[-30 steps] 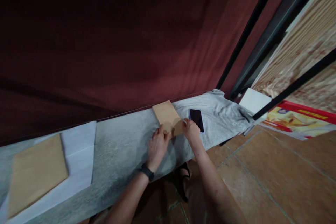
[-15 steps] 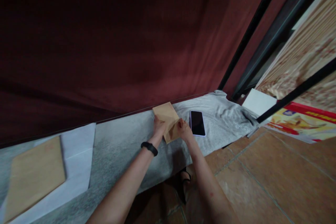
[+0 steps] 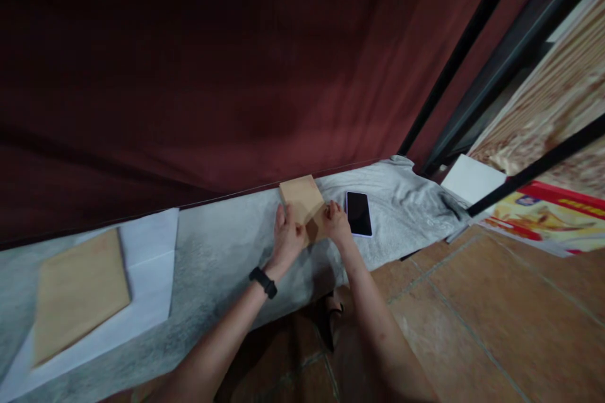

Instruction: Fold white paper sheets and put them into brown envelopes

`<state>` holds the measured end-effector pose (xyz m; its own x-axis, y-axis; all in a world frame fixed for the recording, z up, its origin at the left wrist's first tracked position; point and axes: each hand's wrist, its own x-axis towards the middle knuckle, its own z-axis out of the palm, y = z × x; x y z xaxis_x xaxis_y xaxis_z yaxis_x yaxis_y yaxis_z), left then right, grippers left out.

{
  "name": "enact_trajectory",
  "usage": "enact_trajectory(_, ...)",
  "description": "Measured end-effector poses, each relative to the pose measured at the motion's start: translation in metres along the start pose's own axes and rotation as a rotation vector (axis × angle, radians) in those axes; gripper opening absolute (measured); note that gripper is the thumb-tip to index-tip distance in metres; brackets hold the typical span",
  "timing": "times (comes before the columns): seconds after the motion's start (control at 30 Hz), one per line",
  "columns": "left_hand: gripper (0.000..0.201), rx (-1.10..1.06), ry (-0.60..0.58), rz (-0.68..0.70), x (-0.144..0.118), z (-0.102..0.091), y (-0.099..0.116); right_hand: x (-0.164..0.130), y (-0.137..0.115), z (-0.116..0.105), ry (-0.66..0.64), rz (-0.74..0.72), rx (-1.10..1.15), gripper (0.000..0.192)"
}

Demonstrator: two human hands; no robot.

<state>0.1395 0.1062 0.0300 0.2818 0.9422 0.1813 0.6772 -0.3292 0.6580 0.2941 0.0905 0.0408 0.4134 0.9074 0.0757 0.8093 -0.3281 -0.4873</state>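
A folded piece of brown paper [image 3: 302, 195] lies on the grey cloth-covered bench. At its lower left edge is my left hand [image 3: 288, 240], fingers apart and thumb over the paper; a black band circles that wrist. My right hand [image 3: 337, 225] has its fingers curled together at the right edge of the paper, seemingly pinching it. Just right of that hand lies a dark-screened phone [image 3: 359, 214] with a pale purple rim.
On the left, a larger brown paper piece [image 3: 80, 296] rests on white sheets [image 3: 151, 271]. A dark red curtain [image 3: 236, 88] hangs behind the bench [image 3: 212, 252]. Black poles [image 3: 463, 53], a white box [image 3: 472, 179] and a printed panel [image 3: 548, 217] stand right, above the tiled floor [image 3: 472, 289].
My left hand has loosened from the paper's left edge and its fingers have spread. My right hand stays at the right edge. The view has shifted slightly.
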Motion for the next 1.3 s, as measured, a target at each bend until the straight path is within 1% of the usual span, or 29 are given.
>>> enact_trajectory(0.07,0.066,0.233,-0.011,0.153,-0.037,-0.014,-0.003,-0.001,-0.003,-0.002,0.058,-0.024,0.036,0.048)
enact_trajectory(0.13,0.066,0.431,-0.082,0.331,-0.072,-0.029,-0.009,-0.005,-0.011,0.000,0.068,-0.076,0.095,0.045)
enact_trajectory(0.2,0.068,0.530,-0.164,0.457,-0.099,-0.043,-0.017,-0.014,-0.025,0.006,0.020,-0.164,0.147,0.043)
enact_trajectory(0.23,0.067,0.547,-0.201,0.493,-0.108,-0.050,-0.022,-0.021,-0.034,0.010,-0.020,-0.221,0.163,0.042)
enact_trajectory(0.3,0.059,0.533,-0.246,0.503,-0.118,-0.060,-0.032,-0.039,-0.052,0.021,-0.116,-0.360,0.179,0.042)
enact_trajectory(0.4,0.046,0.461,-0.249,0.398,-0.121,-0.071,-0.047,-0.069,-0.075,0.036,-0.283,-0.581,0.156,0.044)
enact_trajectory(0.47,0.042,0.412,-0.249,0.321,-0.120,-0.075,-0.055,-0.083,-0.084,0.044,-0.370,-0.676,0.100,0.045)
enact_trajectory(0.53,0.039,0.372,-0.267,0.289,-0.119,-0.081,-0.062,-0.089,-0.089,0.050,-0.402,-0.708,0.044,0.045)
enact_trajectory(0.6,0.040,0.354,-0.280,0.294,-0.119,-0.089,-0.070,-0.088,-0.092,0.055,-0.393,-0.698,0.016,0.043)
enact_trajectory(0.67,0.045,0.384,-0.240,0.262,-0.119,-0.100,-0.081,-0.087,-0.094,0.059,-0.367,-0.682,-0.003,0.042)
enact_trajectory(0.7,0.048,0.419,-0.198,0.219,-0.118,-0.106,-0.088,-0.086,-0.095,0.061,-0.352,-0.680,-0.018,0.042)
enact_trajectory(0.73,0.052,0.463,-0.145,0.158,-0.117,-0.114,-0.095,-0.086,-0.095,0.062,-0.339,-0.681,-0.038,0.042)
enact_trajectory(0.83,0.060,0.616,0.023,-0.083,-0.112,-0.139,-0.121,-0.088,-0.097,0.067,-0.302,-0.689,-0.112,0.043)
enact_trajectory(0.93,0.064,0.751,0.151,-0.323,-0.110,-0.166,-0.144,-0.088,-0.097,0.070,-0.267,-0.695,-0.153,0.043)
enact_trajectory(1.0,0.065,0.805,0.209,-0.456,-0.111,-0.182,-0.157,-0.087,-0.097,0.072,-0.251,-0.703,-0.159,0.042)
enact_trajectory(1.07,0.066,0.806,0.208,-0.545,-0.115,-0.193,-0.166,-0.086,-0.098,0.074,-0.245,-0.706,-0.166,0.042)
enact_trajectory(1.1,0.066,0.797,0.187,-0.555,-0.117,-0.197,-0.168,-0.086,-0.099,0.074,-0.244,-0.702,-0.172,0.042)
enact_trajectory(1.17,0.067,0.792,0.120,-0.490,-0.121,-0.198,-0.169,-0.086,-0.102,0.075,-0.242,-0.689,-0.189,0.042)
enact_trajectory(1.23,0.066,0.811,0.060,-0.389,-0.122,-0.195,-0.164,-0.088,-0.106,0.074,-0.240,-0.676,-0.206,0.042)
enact_trajectory(1.27,0.065,0.822,0.041,-0.363,-0.122,-0.192,-0.159,-0.089,-0.107,0.074,-0.241,-0.672,-0.215,0.042)
enact_trajectory(1.3,0.064,0.827,0.029,-0.368,-0.121,-0.189,-0.154,-0.089,-0.109,0.074,-0.241,-0.669,-0.224,0.043)
